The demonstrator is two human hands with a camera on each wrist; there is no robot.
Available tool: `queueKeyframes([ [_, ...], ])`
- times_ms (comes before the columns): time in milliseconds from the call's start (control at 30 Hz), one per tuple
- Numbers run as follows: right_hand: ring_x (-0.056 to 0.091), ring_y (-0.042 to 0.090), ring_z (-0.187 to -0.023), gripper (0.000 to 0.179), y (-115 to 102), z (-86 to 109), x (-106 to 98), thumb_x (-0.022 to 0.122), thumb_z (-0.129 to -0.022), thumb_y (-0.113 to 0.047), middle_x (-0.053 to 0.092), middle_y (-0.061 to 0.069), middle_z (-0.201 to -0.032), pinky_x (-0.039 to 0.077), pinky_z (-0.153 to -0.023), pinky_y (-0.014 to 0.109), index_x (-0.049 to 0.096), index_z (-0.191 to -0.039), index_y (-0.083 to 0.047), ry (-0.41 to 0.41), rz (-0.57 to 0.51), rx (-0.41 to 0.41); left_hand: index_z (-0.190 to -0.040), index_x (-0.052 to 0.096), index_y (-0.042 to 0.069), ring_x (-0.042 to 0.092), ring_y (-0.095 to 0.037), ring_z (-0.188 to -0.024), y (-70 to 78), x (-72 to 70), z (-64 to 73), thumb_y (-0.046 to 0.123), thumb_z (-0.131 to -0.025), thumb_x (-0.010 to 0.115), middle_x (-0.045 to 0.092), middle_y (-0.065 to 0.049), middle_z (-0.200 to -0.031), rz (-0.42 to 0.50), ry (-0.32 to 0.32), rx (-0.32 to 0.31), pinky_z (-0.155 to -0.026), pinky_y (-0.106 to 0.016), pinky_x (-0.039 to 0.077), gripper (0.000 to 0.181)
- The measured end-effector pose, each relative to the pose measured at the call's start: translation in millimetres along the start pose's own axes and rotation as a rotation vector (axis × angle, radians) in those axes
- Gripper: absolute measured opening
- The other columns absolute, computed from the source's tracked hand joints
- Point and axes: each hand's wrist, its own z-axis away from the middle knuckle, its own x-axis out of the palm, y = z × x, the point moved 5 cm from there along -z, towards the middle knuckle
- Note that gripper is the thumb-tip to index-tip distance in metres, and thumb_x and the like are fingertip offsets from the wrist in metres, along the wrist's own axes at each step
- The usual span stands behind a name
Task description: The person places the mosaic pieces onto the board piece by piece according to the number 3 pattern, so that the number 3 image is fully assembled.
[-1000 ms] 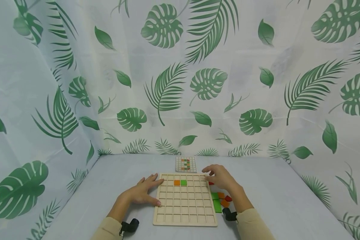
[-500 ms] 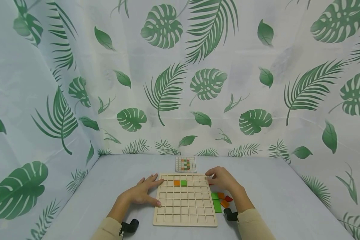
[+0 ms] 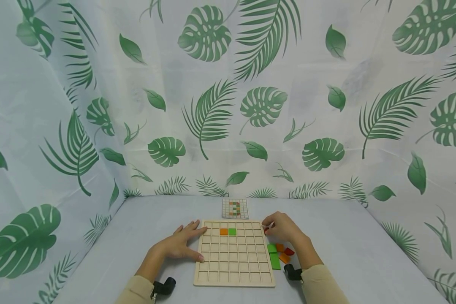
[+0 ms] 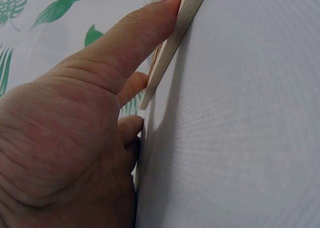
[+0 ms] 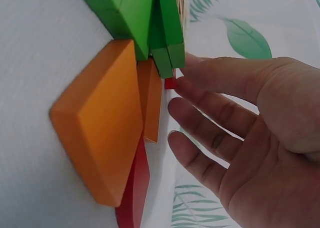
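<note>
A square wooden grid board (image 3: pixel 233 266) lies on the table, with an orange tile (image 3: pixel 223 232) and a green tile (image 3: pixel 232 232) side by side in an upper row. My left hand (image 3: pixel 180 245) rests along the board's left edge, fingers spread. In the left wrist view its thumb (image 4: pixel 135 35) lies against the wooden rim. Beyond the board's right edge, near the top corner, my right hand (image 3: pixel 283 228) pinches a small red piece (image 3: pixel 266 230) between thumb and index finger. Only a corner of that red piece shows in the right wrist view, and its full shape is hidden.
Loose green pieces (image 3: pixel 275 261), orange pieces (image 3: pixel 284 258) and a red piece (image 3: pixel 289 251) lie against the board's right side, below my right hand. Behind the board is a pattern card (image 3: pixel 235 209) with a coloured grid. A leaf-print cloth hangs behind the table.
My right hand has shifted slightly right, away from the board's top corner, and its fingers have drawn together at the red piece. My left hand and the board have stayed put.
</note>
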Motion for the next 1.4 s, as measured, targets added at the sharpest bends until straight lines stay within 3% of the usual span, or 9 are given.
queueKeyframes([
  [500, 0.061, 0.019, -0.083, 0.025, -1.7, 1.9, -1.0, 0.074, -0.083, 0.009, 0.076, 0.005, -0.098, 0.059, -0.078, 0.042, 0.081, -0.102, -0.005, 0.013, 0.054, -0.028, -0.162, 0.04, 0.025, 0.008, -0.04, -0.162, 0.3, 0.1, 0.3, 0.06, -0.074, 0.087, 0.015, -0.015, -0.175, 0.003, -0.001, 0.005, -0.13, -0.064, 0.0, 0.105],
  [767, 0.063, 0.02, -0.089, 0.019, 0.2, 1.7, 0.2, 0.076, -0.086, 0.005, 0.074, 0.002, -0.095, 0.06, -0.089, 0.049, 0.081, -0.1, -0.008, -0.002, 0.087, -0.011, -0.162, 0.04, 0.024, 0.007, -0.04, -0.163, -0.3, 0.3, 0.3, 0.06, -0.074, 0.087, 0.014, -0.016, -0.175, 0.009, -0.004, 0.006, -0.13, -0.065, -0.001, 0.105],
  [1400, 0.058, 0.019, -0.079, 0.012, 0.6, 2.0, 0.9, 0.077, -0.086, 0.003, 0.068, 0.0, -0.081, 0.058, -0.078, 0.039, 0.077, -0.087, -0.009, -0.011, 0.067, 0.013, -0.162, 0.04, 0.027, 0.008, -0.04, -0.163, -1.5, 0.8, 0.2, 0.062, -0.073, 0.087, 0.015, -0.013, -0.175, 0.005, 0.008, -0.014, -0.129, -0.067, 0.002, 0.107],
])
